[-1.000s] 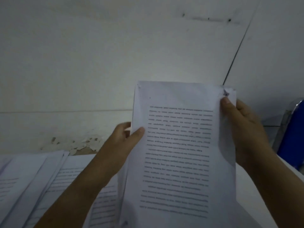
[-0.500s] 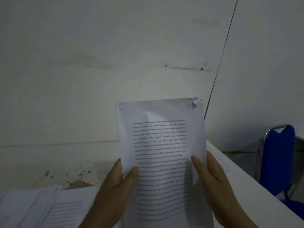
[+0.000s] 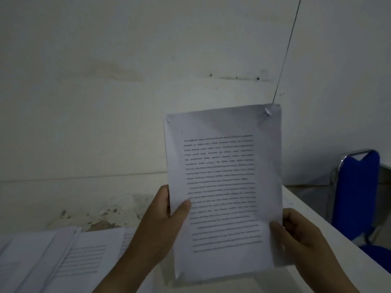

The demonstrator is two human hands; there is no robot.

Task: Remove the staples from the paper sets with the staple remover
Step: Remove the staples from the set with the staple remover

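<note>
I hold the paper set upright above the worktop, my left hand pinching its left edge, my right hand its lower right edge; its top right corner is crumpled

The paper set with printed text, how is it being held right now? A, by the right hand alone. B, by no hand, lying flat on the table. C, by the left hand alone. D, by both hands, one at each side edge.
D: the left hand grips the left edge of the paper set with its thumb on the front, and the right hand holds the right edge.
</note>
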